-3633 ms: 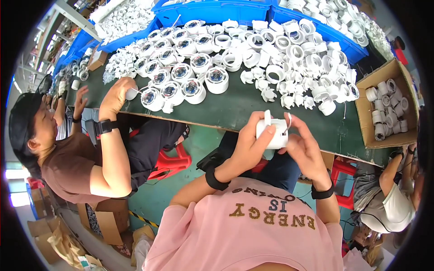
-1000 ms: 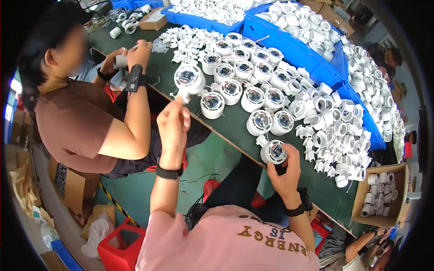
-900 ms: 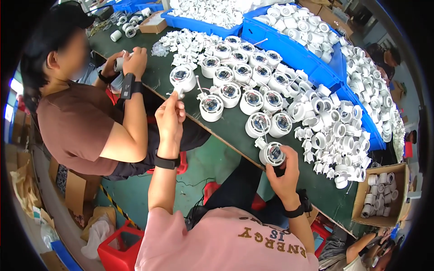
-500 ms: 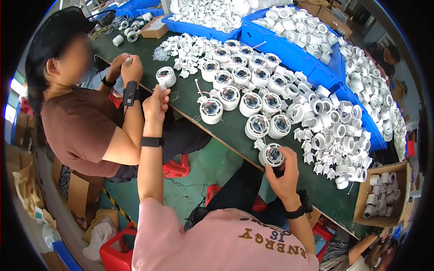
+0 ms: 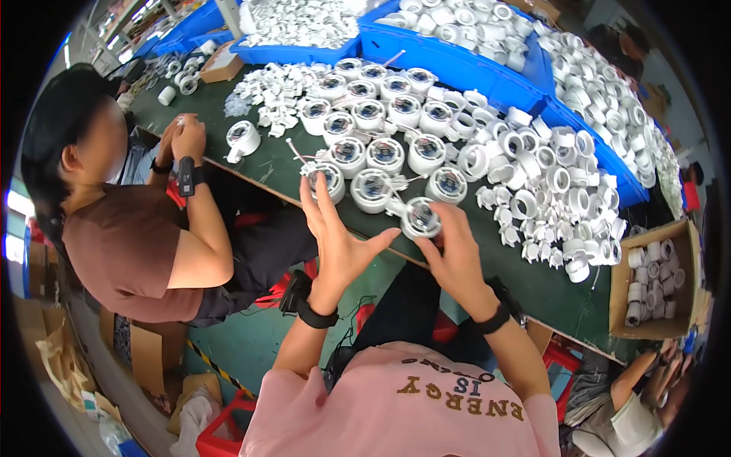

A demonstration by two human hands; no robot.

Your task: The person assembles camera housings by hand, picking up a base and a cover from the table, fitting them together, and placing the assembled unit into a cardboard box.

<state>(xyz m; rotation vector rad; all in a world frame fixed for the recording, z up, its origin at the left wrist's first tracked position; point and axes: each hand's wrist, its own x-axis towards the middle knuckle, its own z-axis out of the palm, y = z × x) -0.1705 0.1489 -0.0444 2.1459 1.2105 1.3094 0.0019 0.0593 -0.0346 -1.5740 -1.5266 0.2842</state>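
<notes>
My right hand (image 5: 454, 255) grips the side of a white round housing (image 5: 420, 218) with a dark circuit board in its open top, near the table's front edge. A white side arm (image 5: 395, 206) juts from that housing toward the other units. My left hand (image 5: 335, 247) is open, fingers and thumb spread, to the left of the held housing. Its fingertips overlap another white housing (image 5: 330, 181) in the cluster; whether they touch it I cannot tell. Several similar housings (image 5: 384, 154) with boards and thin wires stand close together beyond my hands. One lone housing (image 5: 244, 139) stands at the left.
Loose white rings (image 5: 557, 180) and small white clips (image 5: 512, 232) lie to the right. Blue bins (image 5: 464, 65) of white parts line the back. A cardboard box (image 5: 656, 329) of white parts stands at the right. A co-worker (image 5: 129, 236) sits at my left.
My left hand has left the lone housing and come right to the cluster, its fingers now spread. My right hand still holds its housing. The view has shifted, moving the scene leftward.
</notes>
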